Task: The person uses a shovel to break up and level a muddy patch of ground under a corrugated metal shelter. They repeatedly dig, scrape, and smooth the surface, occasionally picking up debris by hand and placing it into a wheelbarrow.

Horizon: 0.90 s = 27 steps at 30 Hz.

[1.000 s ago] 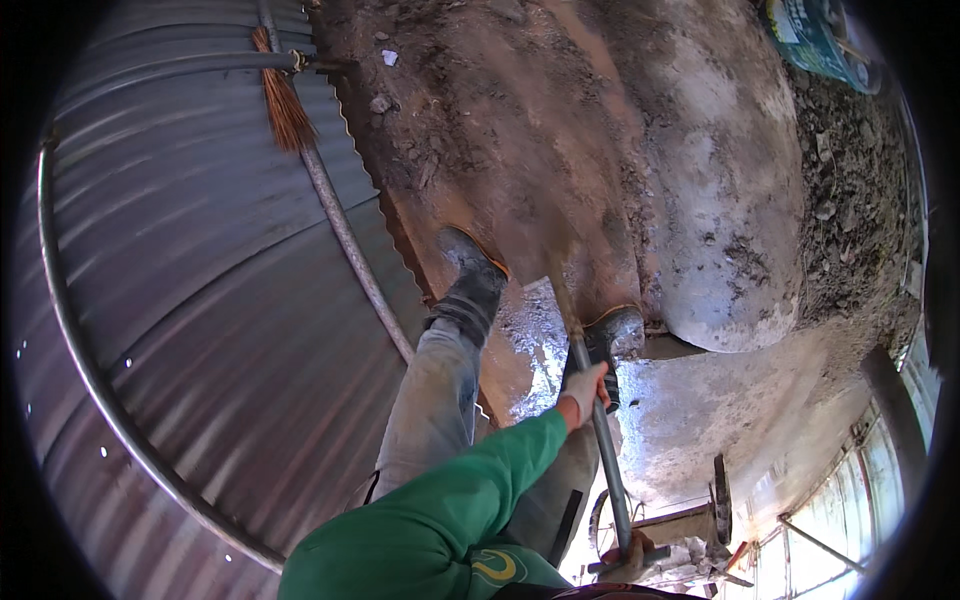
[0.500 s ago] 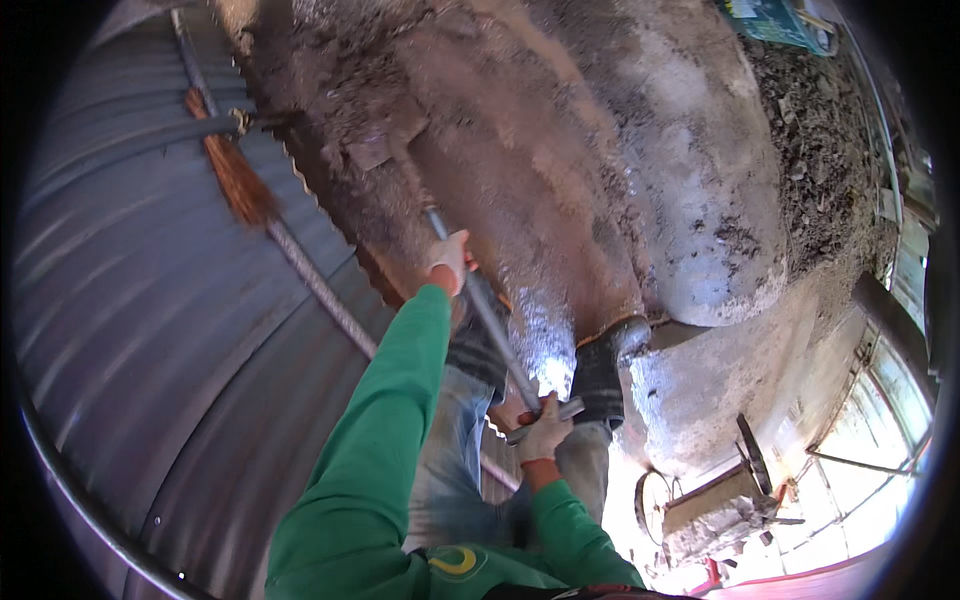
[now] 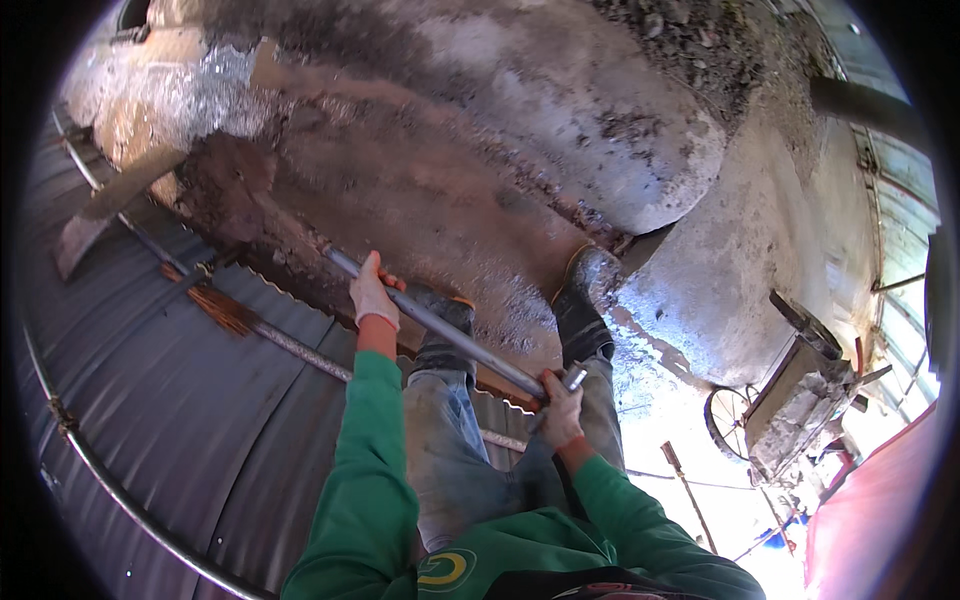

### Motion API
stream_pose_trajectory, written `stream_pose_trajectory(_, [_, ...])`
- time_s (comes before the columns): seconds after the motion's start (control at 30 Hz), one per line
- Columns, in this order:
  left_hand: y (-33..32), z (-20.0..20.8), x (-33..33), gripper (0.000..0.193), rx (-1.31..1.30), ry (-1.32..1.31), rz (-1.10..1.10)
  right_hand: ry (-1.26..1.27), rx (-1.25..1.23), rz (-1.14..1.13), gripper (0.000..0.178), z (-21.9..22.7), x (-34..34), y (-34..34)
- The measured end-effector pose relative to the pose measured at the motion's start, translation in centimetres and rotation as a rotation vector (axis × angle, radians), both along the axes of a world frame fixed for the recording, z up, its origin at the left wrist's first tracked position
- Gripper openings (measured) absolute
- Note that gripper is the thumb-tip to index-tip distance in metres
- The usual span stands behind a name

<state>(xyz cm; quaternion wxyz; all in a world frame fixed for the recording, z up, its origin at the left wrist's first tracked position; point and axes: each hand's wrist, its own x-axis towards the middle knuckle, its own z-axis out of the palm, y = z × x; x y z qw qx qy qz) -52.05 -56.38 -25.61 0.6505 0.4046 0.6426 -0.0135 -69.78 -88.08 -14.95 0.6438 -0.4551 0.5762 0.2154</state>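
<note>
Both my gloved hands grip a long grey shaft [image 3: 450,335] with a short crossbar grip at its near end. It looks like a shovel; its far end is mud-brown and runs into dark wet muck [image 3: 228,172], where the blade is hard to make out. My left hand [image 3: 375,298] is closed round the shaft partway along. My right hand [image 3: 563,408] is wrapped about the crossbar end, in front of my right thigh. Between my hands and the muck lies a wet, brown-smeared concrete floor [image 3: 430,190]. My dark boots [image 3: 585,295] stand on it, apart.
Corrugated metal sheeting [image 3: 200,400] fills the left, with a metal pipe rail [image 3: 300,350] and a straw broom [image 3: 222,308] along it. A wooden post [image 3: 115,205] stands at upper left. At lower right is a dirty wheeled cart [image 3: 795,410]; a raised concrete slab [image 3: 640,150] lies beyond.
My view has turned, so the cart and slab sit differently. The shovel now slants more to the left, its far end in the muck at upper left. Both hands keep their hold.
</note>
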Motion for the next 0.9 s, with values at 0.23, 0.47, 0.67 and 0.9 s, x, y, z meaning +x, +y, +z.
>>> stream_pose_trajectory(0.23, [-23.0, 8.0, 3.3, 0.023, -0.060, 0.115, -0.111, 0.083, 0.047, -0.019, 0.021, 12.0, -0.1, -20.5])
stream_pose_trajectory(0.47, [-44.8, 12.0, 9.0, 0.026, -0.259, -0.180, -0.463, 0.215, 0.264, -0.424, 0.038, 13.7, -2.6, -33.1])
stream_pose_trajectory(0.67, [-56.3, 7.2, 20.4, 0.047, 0.631, -0.219, -1.229, 0.145, 0.995, -0.634, 0.039, 4.6, 3.7, -36.4])
stream_pose_trajectory(0.9, [-55.5, 12.1, 18.1, 0.040, -0.301, -0.384, -0.865, 0.084, 0.253, -0.275, 0.034, 3.5, 4.8, -43.8])
